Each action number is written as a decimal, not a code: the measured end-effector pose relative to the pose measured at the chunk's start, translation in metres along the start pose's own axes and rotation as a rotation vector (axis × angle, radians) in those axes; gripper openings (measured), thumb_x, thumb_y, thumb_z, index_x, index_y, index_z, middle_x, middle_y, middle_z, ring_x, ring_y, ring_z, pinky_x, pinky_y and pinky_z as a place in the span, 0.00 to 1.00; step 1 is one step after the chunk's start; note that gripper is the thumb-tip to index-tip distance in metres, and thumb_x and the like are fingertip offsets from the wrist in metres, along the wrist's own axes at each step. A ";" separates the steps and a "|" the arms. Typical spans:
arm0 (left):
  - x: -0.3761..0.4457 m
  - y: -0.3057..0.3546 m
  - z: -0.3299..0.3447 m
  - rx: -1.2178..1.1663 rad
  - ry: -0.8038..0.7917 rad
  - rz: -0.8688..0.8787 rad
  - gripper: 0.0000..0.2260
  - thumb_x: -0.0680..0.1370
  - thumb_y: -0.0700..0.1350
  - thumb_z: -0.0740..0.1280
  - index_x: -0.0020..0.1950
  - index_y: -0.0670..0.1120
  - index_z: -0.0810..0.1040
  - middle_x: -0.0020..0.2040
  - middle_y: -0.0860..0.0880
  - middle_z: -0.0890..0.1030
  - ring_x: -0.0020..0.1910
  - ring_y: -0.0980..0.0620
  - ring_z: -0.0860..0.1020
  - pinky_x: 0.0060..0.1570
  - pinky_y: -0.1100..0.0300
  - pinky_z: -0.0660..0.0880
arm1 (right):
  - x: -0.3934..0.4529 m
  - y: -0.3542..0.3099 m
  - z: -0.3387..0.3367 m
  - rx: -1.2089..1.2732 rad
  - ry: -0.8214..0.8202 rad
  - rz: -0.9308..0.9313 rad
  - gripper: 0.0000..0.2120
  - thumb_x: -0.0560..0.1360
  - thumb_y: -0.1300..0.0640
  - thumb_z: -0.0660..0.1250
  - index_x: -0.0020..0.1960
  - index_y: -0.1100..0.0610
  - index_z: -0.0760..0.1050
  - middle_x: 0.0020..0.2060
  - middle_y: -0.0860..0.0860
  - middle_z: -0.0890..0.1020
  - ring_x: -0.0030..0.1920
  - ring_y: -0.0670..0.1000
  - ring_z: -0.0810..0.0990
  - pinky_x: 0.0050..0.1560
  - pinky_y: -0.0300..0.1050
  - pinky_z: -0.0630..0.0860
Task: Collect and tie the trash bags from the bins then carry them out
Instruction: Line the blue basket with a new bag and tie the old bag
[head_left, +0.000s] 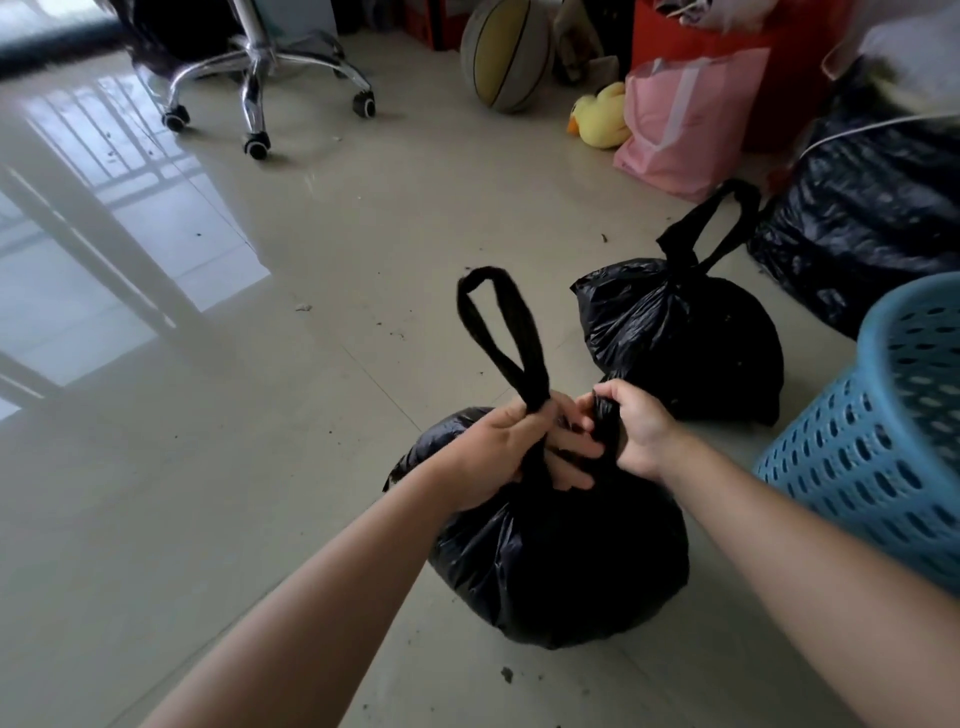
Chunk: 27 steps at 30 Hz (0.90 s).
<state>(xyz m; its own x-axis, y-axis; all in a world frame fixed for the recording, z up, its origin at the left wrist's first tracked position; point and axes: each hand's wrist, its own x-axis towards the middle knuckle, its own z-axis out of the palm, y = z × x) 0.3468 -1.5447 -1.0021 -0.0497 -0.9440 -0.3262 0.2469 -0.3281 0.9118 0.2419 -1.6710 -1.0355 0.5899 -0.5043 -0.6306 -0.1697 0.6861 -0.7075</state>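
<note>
A full black trash bag (561, 566) sits on the tiled floor just in front of me. My left hand (498, 449) is closed around its left handle strip, whose loop (501, 332) stands up above my fist. My right hand (631, 431) grips the bag's other handle strip at the neck, close beside the left hand. A second black trash bag (680, 338) rests behind it to the right, its neck knotted and its handle loop (719, 223) upright. A blue perforated plastic bin (883, 436) stands at the right edge.
A large black sack (872, 228) lies at the far right, with a pink bag (685, 119) and a yellow plush duck (602, 117) behind. A ball (504, 54) and an office chair base (260, 78) stand farther back. Small debris dots the glossy floor (208, 415).
</note>
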 end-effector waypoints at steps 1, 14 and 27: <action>0.003 -0.004 0.001 0.015 0.086 -0.030 0.14 0.82 0.44 0.47 0.43 0.46 0.69 0.26 0.52 0.82 0.22 0.58 0.78 0.27 0.66 0.75 | -0.001 -0.001 -0.003 -0.018 0.010 0.003 0.26 0.79 0.56 0.48 0.26 0.60 0.71 0.16 0.51 0.72 0.21 0.49 0.72 0.30 0.42 0.66; 0.027 -0.026 0.003 1.215 0.465 -0.340 0.35 0.66 0.69 0.64 0.57 0.41 0.71 0.56 0.44 0.79 0.57 0.43 0.77 0.46 0.56 0.71 | -0.022 -0.034 -0.019 -0.381 -0.129 -0.184 0.13 0.75 0.69 0.58 0.34 0.59 0.71 0.18 0.49 0.77 0.21 0.43 0.75 0.22 0.32 0.71; 0.022 -0.019 -0.006 0.585 0.494 -0.260 0.15 0.79 0.48 0.56 0.39 0.42 0.74 0.35 0.45 0.77 0.37 0.47 0.77 0.37 0.60 0.71 | -0.011 -0.027 -0.009 -1.169 0.007 -0.515 0.29 0.71 0.74 0.56 0.70 0.56 0.63 0.72 0.53 0.64 0.72 0.52 0.60 0.69 0.44 0.60</action>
<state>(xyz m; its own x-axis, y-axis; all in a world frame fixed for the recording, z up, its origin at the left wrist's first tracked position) 0.3470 -1.5595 -1.0278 0.4312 -0.7555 -0.4933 -0.2670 -0.6291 0.7300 0.2323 -1.6885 -1.0124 0.7908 -0.5786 -0.1997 -0.5161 -0.4549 -0.7258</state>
